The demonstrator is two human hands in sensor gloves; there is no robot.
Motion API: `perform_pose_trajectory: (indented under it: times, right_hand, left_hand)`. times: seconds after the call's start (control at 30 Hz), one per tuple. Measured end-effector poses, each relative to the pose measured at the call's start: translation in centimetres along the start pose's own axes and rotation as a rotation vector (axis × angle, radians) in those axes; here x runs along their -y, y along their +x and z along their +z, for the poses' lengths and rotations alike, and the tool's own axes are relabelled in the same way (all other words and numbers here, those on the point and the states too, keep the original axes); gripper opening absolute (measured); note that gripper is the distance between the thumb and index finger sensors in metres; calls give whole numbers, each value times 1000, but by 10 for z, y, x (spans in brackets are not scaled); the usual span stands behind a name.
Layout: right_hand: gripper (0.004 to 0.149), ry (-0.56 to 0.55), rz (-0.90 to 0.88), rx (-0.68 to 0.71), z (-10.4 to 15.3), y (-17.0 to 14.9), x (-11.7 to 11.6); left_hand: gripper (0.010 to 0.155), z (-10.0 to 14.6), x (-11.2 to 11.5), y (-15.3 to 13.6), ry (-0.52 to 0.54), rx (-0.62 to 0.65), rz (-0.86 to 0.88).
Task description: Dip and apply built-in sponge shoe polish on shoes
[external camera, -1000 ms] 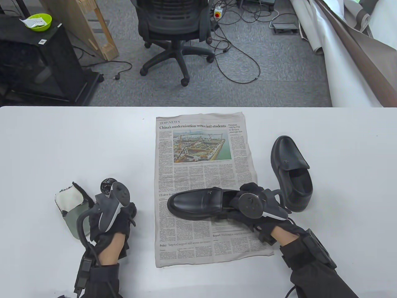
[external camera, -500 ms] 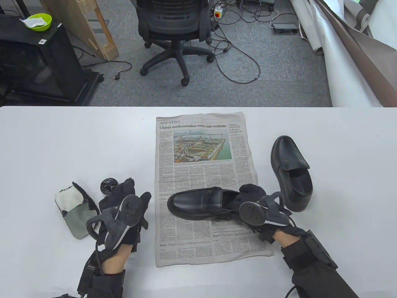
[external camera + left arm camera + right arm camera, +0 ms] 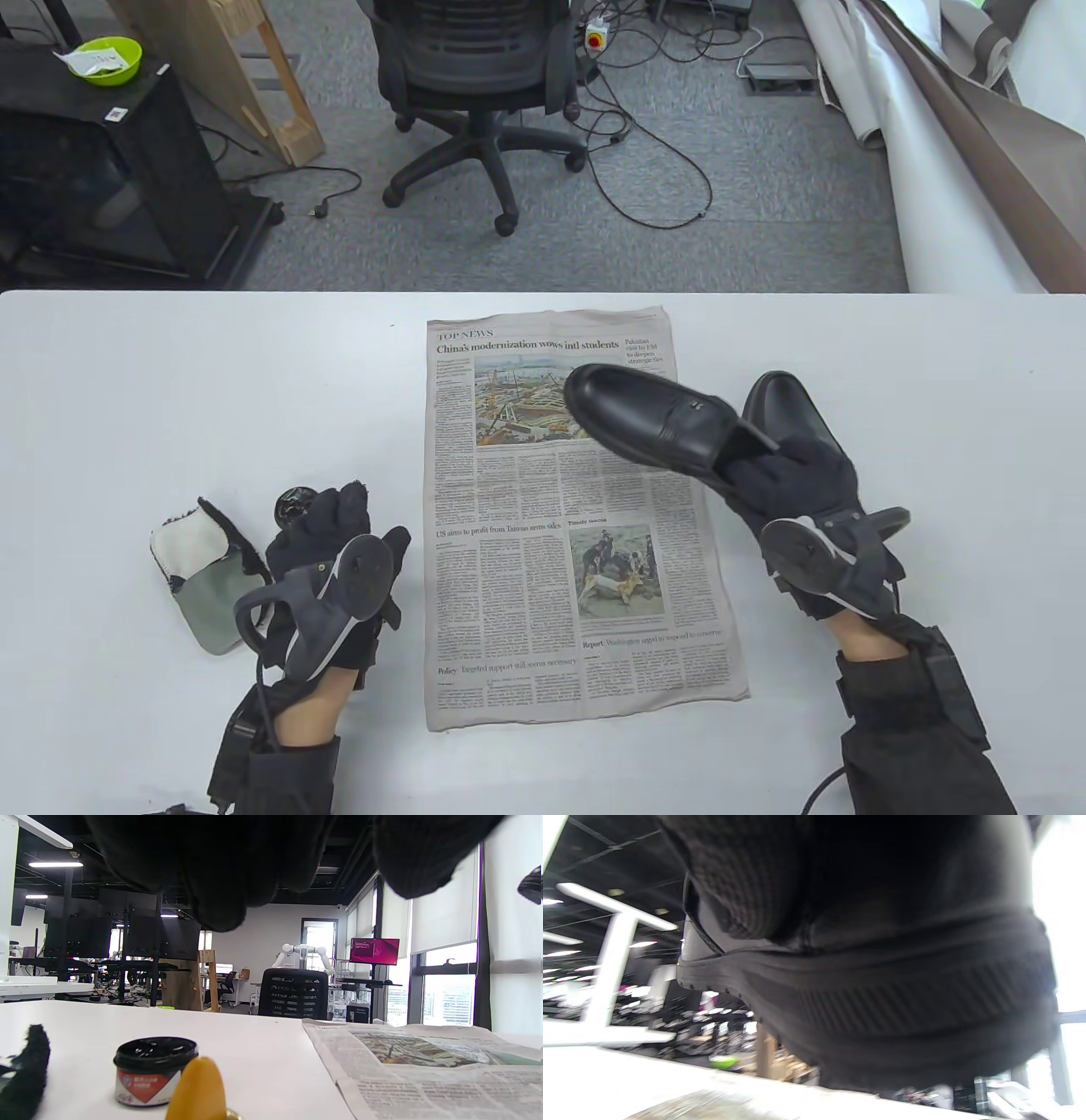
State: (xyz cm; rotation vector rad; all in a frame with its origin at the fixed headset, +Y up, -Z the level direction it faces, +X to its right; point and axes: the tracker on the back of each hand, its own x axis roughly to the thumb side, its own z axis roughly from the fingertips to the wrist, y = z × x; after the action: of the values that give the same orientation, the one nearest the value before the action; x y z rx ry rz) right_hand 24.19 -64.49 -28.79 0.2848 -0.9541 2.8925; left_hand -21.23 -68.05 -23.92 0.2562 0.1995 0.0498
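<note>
1. The right hand (image 3: pixel 793 475) gripped the black shoe (image 3: pixel 653 416) by its heel, lifted off the newspaper (image 3: pixel 509 594), whose bare sheet lay beneath.
2. The second shoe (image 3: pixel 789 403) was mostly hidden behind the hand.
3. The left hand (image 3: pixel 339 543) was relaxed, holding nothing; the polish jar (image 3: pixel 155 1071) stood just beyond it, seemingly uncapped.
4. Half a second earlier the shoe rested on the paper.

R wrist view blurred. Second shoe (image 3: pixel 802 407) mostly behind held shoe (image 3: pixel 662 416). Polish tin (image 3: pixel 293 505) half hidden by L hand (image 3: pixel 331 552).
</note>
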Motion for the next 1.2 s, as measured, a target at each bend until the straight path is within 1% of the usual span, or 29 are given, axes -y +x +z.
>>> perform_pose_trajectory:
  times: [0.1, 0.2, 0.27, 0.43, 0.53, 0.7, 0.9, 1.0, 1.1, 1.2]
  right_hand:
    - [39, -54, 95, -108, -1, -27, 2]
    - [39, -64, 186, -210, 1, -50, 1]
    - [39, -71, 202, -261, 3, -63, -1]
    - [39, -56, 287, -370, 10, -92, -12]
    - [39, -31, 307, -438, 15, -105, -19]
    - [39, 31, 362, -507, 24, -121, -35]
    - [39, 101, 362, -630, 33, -136, -52]
    - [40, 121, 405, -653, 37, -139, -57]
    - [40, 163, 393, -693, 41, -144, -65]
    - [40, 199, 414, -697, 45, -145, -73]
  left_hand:
    - [73, 0, 1, 1, 2, 7, -2]
    - [73, 1, 2, 3, -5, 16, -9]
    - [73, 1, 3, 4, -8, 19, -14]
    - [73, 1, 4, 5, -23, 20, -18]
    - [73, 1, 4, 5, -32, 23, -25]
    - [74, 1, 5, 6, -45, 30, -31]
    - [74, 1, 6, 6, -43, 33, -31]
    - [74, 1, 6, 7, -41, 37, -36]
    - [74, 1, 5, 7, -38, 39, -38]
    - [74, 2, 5, 7, -34, 36, -38]
